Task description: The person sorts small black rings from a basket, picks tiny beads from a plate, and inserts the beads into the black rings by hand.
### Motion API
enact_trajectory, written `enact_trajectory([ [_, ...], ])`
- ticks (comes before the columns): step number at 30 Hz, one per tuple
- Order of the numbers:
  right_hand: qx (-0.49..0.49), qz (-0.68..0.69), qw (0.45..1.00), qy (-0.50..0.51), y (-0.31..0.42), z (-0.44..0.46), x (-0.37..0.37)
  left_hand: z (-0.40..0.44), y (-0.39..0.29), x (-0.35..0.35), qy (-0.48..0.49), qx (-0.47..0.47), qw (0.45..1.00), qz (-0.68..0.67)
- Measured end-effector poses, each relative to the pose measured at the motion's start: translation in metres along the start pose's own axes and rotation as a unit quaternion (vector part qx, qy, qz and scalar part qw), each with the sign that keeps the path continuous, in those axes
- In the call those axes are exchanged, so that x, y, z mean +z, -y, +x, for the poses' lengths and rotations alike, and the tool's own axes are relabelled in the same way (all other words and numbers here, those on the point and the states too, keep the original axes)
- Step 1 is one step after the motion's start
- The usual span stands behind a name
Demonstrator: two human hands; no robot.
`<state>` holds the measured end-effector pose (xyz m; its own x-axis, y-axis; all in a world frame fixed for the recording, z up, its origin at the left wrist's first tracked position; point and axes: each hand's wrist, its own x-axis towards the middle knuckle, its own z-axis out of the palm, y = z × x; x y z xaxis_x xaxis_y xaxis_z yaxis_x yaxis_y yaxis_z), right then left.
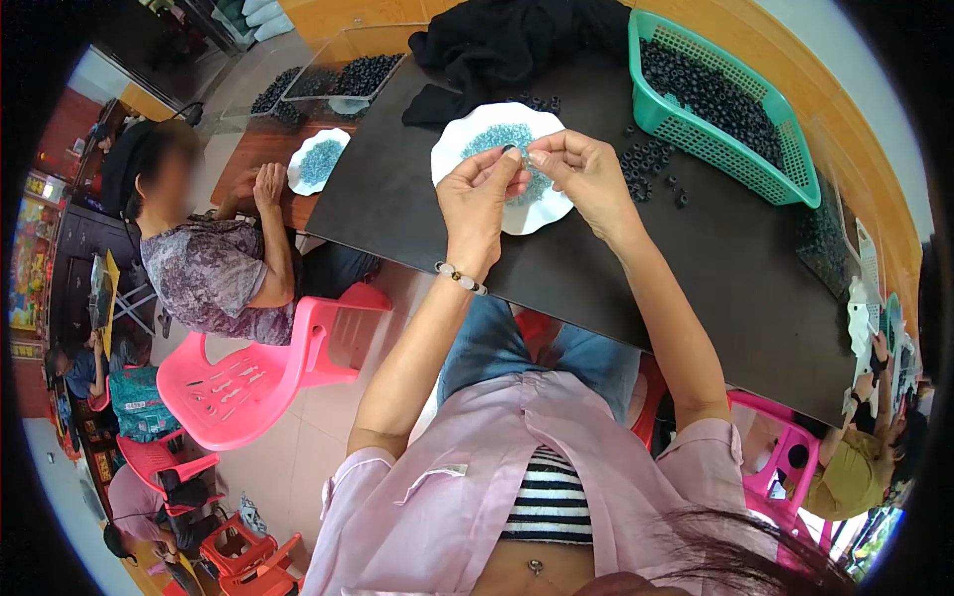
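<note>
Over a white scalloped plate (448,142) my two hands meet, fingertips close together. My left hand (479,195) is closed, its thumb and fingers pinching a small black ring-shaped part (510,149). A pinch also closes my right hand (584,177), just beside the left fingertips; whatever it grips is too small to make out. Small clear-blue pieces (494,139) cover the middle of the plate, partly hidden behind my hands. Loose black parts (644,164) like the held one lie on the dark table (397,189) right of the plate.
A green basket (730,149) full of black parts stands at the back right. Black cloth (507,45) lies behind the plate, beside a clear bin (348,79). Leftward, a co-worker (214,258) sits on a pink chair (248,387) by another white plate (318,164). Another person (860,472) is at right.
</note>
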<state>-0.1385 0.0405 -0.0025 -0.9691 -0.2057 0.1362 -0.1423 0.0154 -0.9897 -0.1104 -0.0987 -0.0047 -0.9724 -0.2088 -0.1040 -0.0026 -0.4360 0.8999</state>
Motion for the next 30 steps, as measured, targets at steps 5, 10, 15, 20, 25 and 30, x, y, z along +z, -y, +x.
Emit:
enact_trajectory([
  [5,-0.004,0.055,0.998,-0.015,0.024,-0.011,-0.003,-0.010,-0.008,-0.004,0.034,-0.054,0.995,-0.070],
  [10,-0.023,0.068,0.997,-0.023,0.051,-0.027,-0.008,-0.020,-0.024,-0.010,0.114,-0.099,0.983,-0.100],
  [15,-0.037,0.039,0.998,-0.026,0.072,-0.059,-0.007,-0.045,-0.024,-0.013,0.185,-0.165,0.955,-0.162],
  [20,-0.020,0.024,0.999,-0.030,0.066,-0.083,-0.011,-0.065,-0.012,-0.008,0.215,-0.215,0.935,-0.181],
  [25,-0.006,-0.047,0.998,-0.038,0.056,-0.098,-0.021,-0.076,0.004,-0.002,0.194,-0.195,0.956,-0.098],
  [30,0.005,-0.034,0.997,-0.066,0.049,-0.115,-0.020,-0.088,0.015,0.002,0.182,-0.181,0.964,-0.069],
])
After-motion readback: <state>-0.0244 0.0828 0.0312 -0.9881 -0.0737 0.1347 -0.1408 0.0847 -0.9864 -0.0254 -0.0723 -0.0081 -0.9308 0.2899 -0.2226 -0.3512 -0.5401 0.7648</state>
